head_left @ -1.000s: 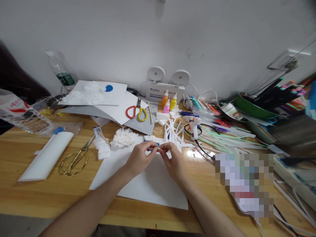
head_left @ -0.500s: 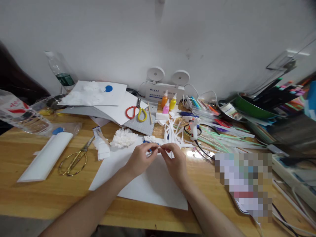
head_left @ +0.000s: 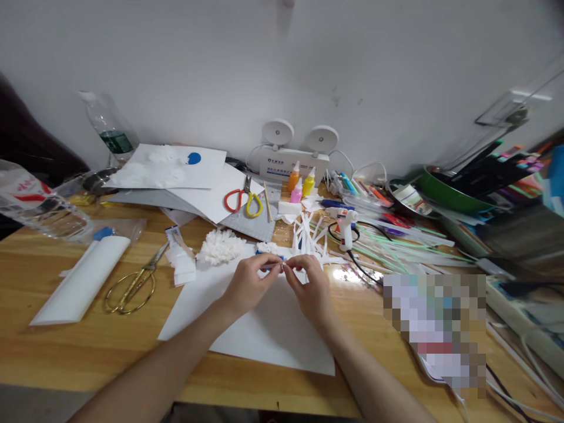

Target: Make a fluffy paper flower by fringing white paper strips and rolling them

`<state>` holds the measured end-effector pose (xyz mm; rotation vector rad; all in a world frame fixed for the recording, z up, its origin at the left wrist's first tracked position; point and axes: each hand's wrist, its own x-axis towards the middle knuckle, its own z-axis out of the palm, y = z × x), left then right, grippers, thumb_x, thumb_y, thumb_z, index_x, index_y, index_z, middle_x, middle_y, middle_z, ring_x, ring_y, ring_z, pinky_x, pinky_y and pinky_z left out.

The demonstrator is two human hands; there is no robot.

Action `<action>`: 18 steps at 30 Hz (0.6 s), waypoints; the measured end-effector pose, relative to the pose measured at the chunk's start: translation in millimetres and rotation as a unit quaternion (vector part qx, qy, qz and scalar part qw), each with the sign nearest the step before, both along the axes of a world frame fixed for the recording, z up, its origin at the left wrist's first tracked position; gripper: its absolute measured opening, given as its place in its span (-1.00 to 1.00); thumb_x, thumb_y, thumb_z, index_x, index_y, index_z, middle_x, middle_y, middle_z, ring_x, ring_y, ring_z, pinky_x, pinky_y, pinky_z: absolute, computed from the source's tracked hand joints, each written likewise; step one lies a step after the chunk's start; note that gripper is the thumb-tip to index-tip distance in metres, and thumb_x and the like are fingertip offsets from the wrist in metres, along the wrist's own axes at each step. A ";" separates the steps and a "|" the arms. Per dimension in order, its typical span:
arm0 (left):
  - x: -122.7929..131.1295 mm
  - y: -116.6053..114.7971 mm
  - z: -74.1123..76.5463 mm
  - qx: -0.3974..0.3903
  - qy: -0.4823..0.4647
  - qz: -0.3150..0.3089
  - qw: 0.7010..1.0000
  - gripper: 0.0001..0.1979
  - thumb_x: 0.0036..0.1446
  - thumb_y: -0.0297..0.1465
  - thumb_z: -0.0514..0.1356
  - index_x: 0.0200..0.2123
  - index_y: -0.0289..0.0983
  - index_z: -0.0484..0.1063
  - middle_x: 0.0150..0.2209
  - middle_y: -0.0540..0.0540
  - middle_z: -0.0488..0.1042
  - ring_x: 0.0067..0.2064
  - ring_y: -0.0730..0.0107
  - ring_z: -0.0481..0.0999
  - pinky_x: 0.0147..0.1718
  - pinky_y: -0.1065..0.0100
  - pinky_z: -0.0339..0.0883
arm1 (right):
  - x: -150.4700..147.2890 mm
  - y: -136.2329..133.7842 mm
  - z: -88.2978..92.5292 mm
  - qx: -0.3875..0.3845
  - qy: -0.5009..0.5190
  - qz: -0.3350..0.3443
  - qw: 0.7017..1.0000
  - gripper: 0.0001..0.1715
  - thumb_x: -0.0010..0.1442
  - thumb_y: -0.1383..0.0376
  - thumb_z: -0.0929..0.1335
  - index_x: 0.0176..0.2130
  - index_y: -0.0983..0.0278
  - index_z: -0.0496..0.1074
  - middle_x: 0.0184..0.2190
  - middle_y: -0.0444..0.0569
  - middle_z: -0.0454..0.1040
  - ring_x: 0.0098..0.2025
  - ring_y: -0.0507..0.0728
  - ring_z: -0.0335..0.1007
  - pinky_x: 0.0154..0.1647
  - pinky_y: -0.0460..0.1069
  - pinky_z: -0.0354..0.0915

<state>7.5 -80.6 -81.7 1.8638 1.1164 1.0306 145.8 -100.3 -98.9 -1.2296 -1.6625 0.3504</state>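
Note:
My left hand (head_left: pixel 253 281) and my right hand (head_left: pixel 309 286) meet above a white sheet of paper (head_left: pixel 264 335). Fingertips of both are pinched together on a tiny white piece (head_left: pixel 282 266), perhaps paper; it is mostly hidden by the fingers. Just beyond them lies a small white frilly clump (head_left: pixel 268 247) with blue beneath it. A larger white ruffled clump (head_left: pixel 220 245) rests at the sheet's upper left edge. Past my right hand, white paper strips (head_left: pixel 306 235) are spread in a loose heap.
Gold-handled scissors (head_left: pixel 132 288) and a folded white paper (head_left: pixel 81 282) lie on the left. A white glue gun (head_left: pixel 346 228) with a black cord stands on the right. Red-and-yellow-handled scissors (head_left: pixel 247 200) and small paint bottles (head_left: pixel 296 191) sit at the back. A blurred-out object (head_left: pixel 436 329) lies at right.
Both hands stay in nearly the same place. Their fingertips have shifted slightly around the tiny white piece; everything else lies as before.

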 end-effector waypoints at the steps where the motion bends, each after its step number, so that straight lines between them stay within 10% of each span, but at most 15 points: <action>1: -0.3 0.4 0.2 0.000 0.001 0.004 1.000 -0.87 0.02 -0.45 0.06 -0.37 -0.30 0.39 -0.38 -0.03 0.47 -0.33 0.46 0.45 -0.32 0.47 0.32 | 0.1 0.0 0.1 -0.008 0.003 0.006 1.000 -0.96 0.08 0.37 0.28 -0.42 0.25 0.29 -0.48 -0.10 0.35 -0.39 0.05 0.23 -0.36 -0.04 0.19; 18: 0.2 -1.4 3.8 0.006 0.024 -0.013 1.000 -0.83 0.04 -0.48 0.03 -0.34 -0.28 0.41 -0.35 -0.03 0.48 -0.31 0.46 0.44 -0.31 0.47 0.30 | 0.6 0.2 -1.4 -0.016 0.021 0.004 1.000 -0.96 0.06 0.38 0.30 -0.43 0.25 0.31 -0.49 -0.11 0.36 -0.39 0.05 0.24 -0.36 -0.04 0.19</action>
